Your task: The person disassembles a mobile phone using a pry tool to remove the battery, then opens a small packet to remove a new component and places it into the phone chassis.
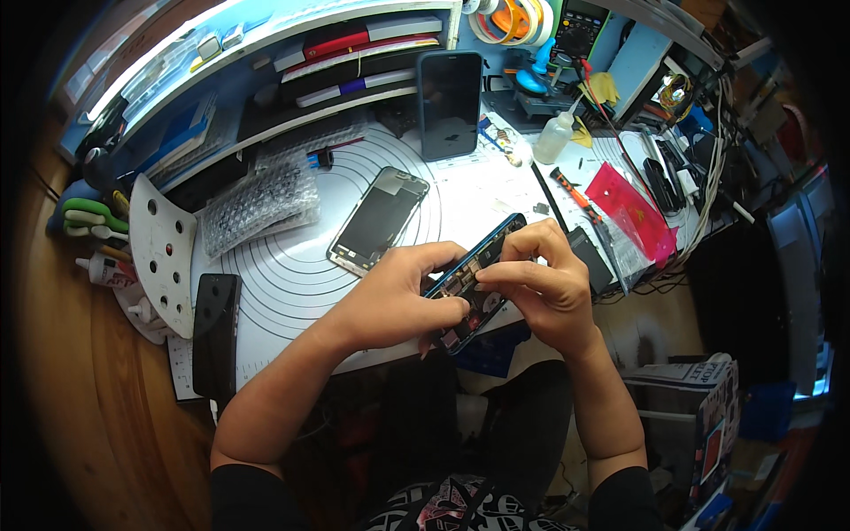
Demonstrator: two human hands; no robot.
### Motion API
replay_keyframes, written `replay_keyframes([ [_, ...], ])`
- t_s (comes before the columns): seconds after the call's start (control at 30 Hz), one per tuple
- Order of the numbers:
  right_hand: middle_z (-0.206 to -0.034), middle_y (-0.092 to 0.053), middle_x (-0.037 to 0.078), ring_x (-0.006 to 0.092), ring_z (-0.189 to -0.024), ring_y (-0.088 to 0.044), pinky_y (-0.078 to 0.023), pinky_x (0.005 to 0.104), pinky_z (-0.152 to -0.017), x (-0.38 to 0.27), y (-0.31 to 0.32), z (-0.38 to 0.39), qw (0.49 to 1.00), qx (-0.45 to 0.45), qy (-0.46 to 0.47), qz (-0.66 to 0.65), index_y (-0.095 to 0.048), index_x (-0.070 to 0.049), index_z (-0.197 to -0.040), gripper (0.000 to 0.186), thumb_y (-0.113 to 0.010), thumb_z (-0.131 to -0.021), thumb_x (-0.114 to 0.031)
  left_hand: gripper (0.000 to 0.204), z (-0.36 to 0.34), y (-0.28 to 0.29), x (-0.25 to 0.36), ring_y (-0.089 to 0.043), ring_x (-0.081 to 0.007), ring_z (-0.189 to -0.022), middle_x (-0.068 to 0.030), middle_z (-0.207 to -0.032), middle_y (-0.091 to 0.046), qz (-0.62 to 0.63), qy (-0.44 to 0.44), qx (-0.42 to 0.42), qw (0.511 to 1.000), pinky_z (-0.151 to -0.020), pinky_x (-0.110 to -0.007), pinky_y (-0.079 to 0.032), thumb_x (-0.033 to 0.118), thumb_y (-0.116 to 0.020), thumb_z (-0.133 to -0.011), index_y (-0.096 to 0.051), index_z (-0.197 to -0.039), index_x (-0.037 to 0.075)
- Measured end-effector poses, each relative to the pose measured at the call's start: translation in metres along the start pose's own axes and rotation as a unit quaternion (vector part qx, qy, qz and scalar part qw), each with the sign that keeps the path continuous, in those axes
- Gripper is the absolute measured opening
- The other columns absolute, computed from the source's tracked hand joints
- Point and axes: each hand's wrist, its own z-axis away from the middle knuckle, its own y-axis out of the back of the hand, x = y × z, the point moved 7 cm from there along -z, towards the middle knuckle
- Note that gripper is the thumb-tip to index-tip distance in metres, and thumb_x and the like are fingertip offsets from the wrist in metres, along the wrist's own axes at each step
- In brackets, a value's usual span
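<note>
My left hand [398, 301] is closed around an opened phone body [469, 305] with a blue edge, held tilted over the desk's front edge, its circuit board and inner parts facing up. The thumb rests on the interior. My right hand [549, 283] has thumb and index finger pressed together over the board, near the middle of the phone; whatever is between those fingertips is too small to make out. Above my left hand, a detached screen panel [376, 217] lies on the white ringed mat [266, 301]. A dark rectangular piece [586, 257] lies beside my right hand.
A dark phone [450, 102] stands at the back below shelves [354, 53]. Bubble wrap [257, 203], a holed white holder [164, 265] and another phone [217, 327] sit left. Right are a bottle [553, 137], screwdriver [575, 195], red sheet [629, 203] and cables [708, 195].
</note>
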Motion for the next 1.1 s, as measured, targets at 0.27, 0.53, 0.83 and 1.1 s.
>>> replay_keyframes([
  [0.27, -0.091, -0.059, 0.001, 0.0204, -0.085, -0.055, -0.046, 0.0325, -0.072, -0.002, 0.0, -0.004, 0.999, -0.024, 0.025, 0.001, -0.082, -0.014, -0.096, 0.026, -0.083, -0.073, 0.0, 0.032, -0.001, 0.002, -0.005, -0.067, -0.0104, -0.064, -0.0084, -0.089, -0.07, -0.012, 0.014, -0.01, 1.0, -0.05, -0.024, -0.054, 0.007, -0.071, -0.086, -0.065, -0.115, -0.004],
  [0.53, -0.095, -0.052, 0.002, 0.0196, -0.093, -0.051, -0.044, 0.0324, -0.081, 0.006, -0.004, -0.015, 0.991, -0.121, -0.055, -0.031, -0.078, -0.011, -0.091, 0.021, -0.087, -0.072, -0.005, 0.033, 0.001, -0.001, -0.002, -0.068, -0.0111, -0.064, -0.0084, -0.087, -0.07, -0.01, 0.014, -0.03, 0.999, -0.05, -0.024, -0.054, 0.008, -0.072, -0.085, -0.065, -0.116, -0.004],
  [0.83, -0.091, -0.052, 0.0, 0.0217, -0.09, -0.049, -0.04, 0.0344, -0.081, 0.008, -0.002, -0.007, 0.996, -0.065, -0.053, -0.024, -0.079, -0.015, -0.092, 0.02, -0.087, -0.074, -0.011, 0.033, 0.001, 0.0, -0.004, -0.067, -0.0111, -0.061, -0.0088, -0.086, -0.07, -0.016, 0.02, -0.018, 1.0, -0.048, -0.025, -0.053, 0.007, -0.071, -0.086, -0.064, -0.116, -0.004],
  [1.1, -0.088, -0.054, -0.001, 0.021, -0.087, -0.049, -0.04, 0.0336, -0.08, 0.001, 0.002, -0.007, 0.998, -0.049, -0.035, -0.026, -0.08, -0.015, -0.09, 0.019, -0.087, -0.074, -0.01, 0.028, -0.001, -0.001, -0.003, -0.068, -0.0149, -0.055, -0.0107, -0.079, -0.071, -0.007, -0.008, -0.01, 1.0, -0.046, -0.027, -0.053, 0.007, -0.067, -0.083, -0.065, -0.109, -0.003],
])
